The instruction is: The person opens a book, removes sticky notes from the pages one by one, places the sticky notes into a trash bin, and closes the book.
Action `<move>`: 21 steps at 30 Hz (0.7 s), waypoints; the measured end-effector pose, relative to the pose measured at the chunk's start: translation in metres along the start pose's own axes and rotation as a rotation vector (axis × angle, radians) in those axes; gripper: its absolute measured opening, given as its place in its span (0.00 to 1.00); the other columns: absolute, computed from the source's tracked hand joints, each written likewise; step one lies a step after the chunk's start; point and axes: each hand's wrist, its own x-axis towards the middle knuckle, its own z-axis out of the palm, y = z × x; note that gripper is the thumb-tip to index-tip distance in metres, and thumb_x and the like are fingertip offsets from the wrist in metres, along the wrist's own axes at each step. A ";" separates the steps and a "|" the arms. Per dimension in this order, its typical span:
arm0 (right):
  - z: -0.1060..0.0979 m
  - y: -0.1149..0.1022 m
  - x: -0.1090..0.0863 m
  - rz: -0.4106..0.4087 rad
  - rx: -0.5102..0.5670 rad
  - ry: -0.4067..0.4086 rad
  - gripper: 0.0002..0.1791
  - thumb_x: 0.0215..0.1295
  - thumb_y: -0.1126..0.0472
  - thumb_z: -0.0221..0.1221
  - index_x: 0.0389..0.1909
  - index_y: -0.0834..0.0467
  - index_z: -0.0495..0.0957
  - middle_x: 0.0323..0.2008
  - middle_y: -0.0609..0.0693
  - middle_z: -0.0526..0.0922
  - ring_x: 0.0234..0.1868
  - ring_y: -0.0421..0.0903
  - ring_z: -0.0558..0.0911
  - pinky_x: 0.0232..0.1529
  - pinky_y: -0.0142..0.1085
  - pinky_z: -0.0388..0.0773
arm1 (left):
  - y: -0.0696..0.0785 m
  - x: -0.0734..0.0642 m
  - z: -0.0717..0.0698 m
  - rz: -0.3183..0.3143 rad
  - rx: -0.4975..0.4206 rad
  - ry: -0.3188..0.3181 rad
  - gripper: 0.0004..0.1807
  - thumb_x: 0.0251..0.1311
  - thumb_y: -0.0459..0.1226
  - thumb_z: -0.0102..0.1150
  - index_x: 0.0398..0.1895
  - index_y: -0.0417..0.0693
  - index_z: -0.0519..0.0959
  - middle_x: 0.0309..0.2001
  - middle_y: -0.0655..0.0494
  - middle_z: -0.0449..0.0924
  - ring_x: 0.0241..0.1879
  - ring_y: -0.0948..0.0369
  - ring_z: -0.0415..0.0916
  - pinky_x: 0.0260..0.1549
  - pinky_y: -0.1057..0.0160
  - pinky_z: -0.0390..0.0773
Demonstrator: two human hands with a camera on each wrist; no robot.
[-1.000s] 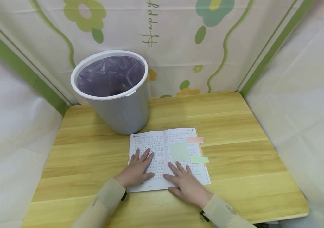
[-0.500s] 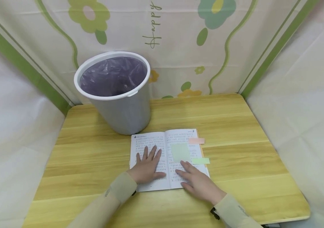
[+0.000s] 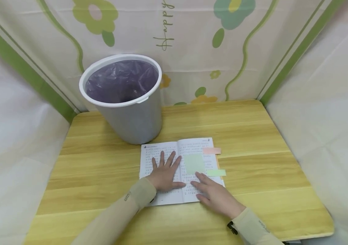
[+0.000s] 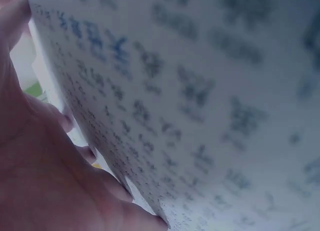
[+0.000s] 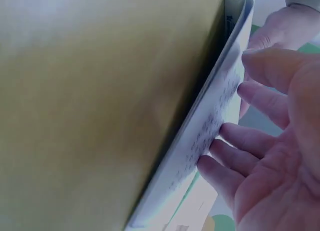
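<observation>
two uncurled hands (image 3: 164, 175) (image 3: 219, 196) rest on an open, white-paged book (image 3: 181, 175), closely printed, bearing a pale-green note (image 3: 194, 164).

Before you: one surface (image 3: 259, 163). On it: one book (image 3: 189, 147), your left hand (image 3: 165, 176) on its left page, your right hand (image 3: 216, 194) on its right. On the right page, beyond your right hand: one note (image 3: 194, 164); right of this, two strips (image 3: 212, 150) across the page edge. Behind the book, leftward: one bin (image 3: 134, 124), liner (image 3: 120, 81) inside. Rearmost: cloth (image 3: 189, 58).
</observation>
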 end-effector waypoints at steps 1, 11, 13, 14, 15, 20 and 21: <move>-0.002 0.001 0.001 -0.004 0.002 0.010 0.26 0.66 0.55 0.64 0.64 0.57 0.76 0.70 0.61 0.65 0.68 0.59 0.68 0.61 0.54 0.70 | 0.000 0.000 0.000 0.000 -0.003 0.003 0.60 0.54 0.75 0.47 0.81 0.60 0.35 0.79 0.50 0.23 0.73 0.35 0.17 0.61 0.24 0.31; -0.022 0.013 0.018 -0.051 -0.168 0.095 0.24 0.62 0.60 0.68 0.58 0.62 0.79 0.65 0.62 0.72 0.65 0.60 0.72 0.57 0.51 0.75 | 0.012 -0.006 -0.013 -0.052 0.099 0.000 0.60 0.50 0.75 0.52 0.81 0.59 0.43 0.80 0.48 0.33 0.73 0.31 0.30 0.59 0.23 0.47; -0.024 0.015 0.022 -0.046 -0.214 0.076 0.25 0.60 0.60 0.69 0.58 0.62 0.79 0.65 0.63 0.72 0.65 0.61 0.71 0.58 0.53 0.74 | 0.014 -0.007 -0.015 -0.062 0.121 -0.006 0.60 0.49 0.75 0.52 0.81 0.59 0.44 0.80 0.48 0.35 0.73 0.31 0.32 0.59 0.23 0.50; -0.025 0.015 0.025 -0.047 -0.238 0.066 0.25 0.60 0.61 0.69 0.58 0.62 0.79 0.65 0.63 0.72 0.66 0.61 0.71 0.59 0.54 0.73 | 0.014 -0.007 -0.014 -0.066 0.126 -0.007 0.61 0.49 0.75 0.52 0.81 0.60 0.44 0.80 0.48 0.35 0.73 0.31 0.32 0.59 0.23 0.51; -0.026 0.016 0.027 -0.057 -0.268 0.052 0.25 0.60 0.61 0.68 0.58 0.63 0.79 0.65 0.63 0.72 0.66 0.62 0.71 0.60 0.54 0.72 | 0.015 -0.006 -0.014 -0.069 0.132 -0.007 0.61 0.48 0.75 0.52 0.81 0.60 0.43 0.80 0.49 0.35 0.73 0.31 0.33 0.59 0.23 0.51; -0.025 0.020 0.043 -0.183 -0.470 0.028 0.22 0.63 0.65 0.65 0.58 0.66 0.78 0.63 0.65 0.74 0.64 0.61 0.73 0.63 0.50 0.70 | 0.013 -0.002 -0.010 -0.083 0.146 -0.012 0.64 0.45 0.77 0.52 0.81 0.62 0.39 0.80 0.49 0.32 0.74 0.32 0.30 0.58 0.22 0.49; -0.025 0.020 0.045 -0.213 -0.501 0.031 0.21 0.63 0.66 0.64 0.57 0.66 0.78 0.62 0.65 0.75 0.63 0.61 0.74 0.62 0.49 0.71 | 0.013 -0.001 -0.010 -0.084 0.145 -0.017 0.66 0.44 0.78 0.52 0.81 0.62 0.37 0.80 0.49 0.31 0.73 0.32 0.29 0.58 0.21 0.48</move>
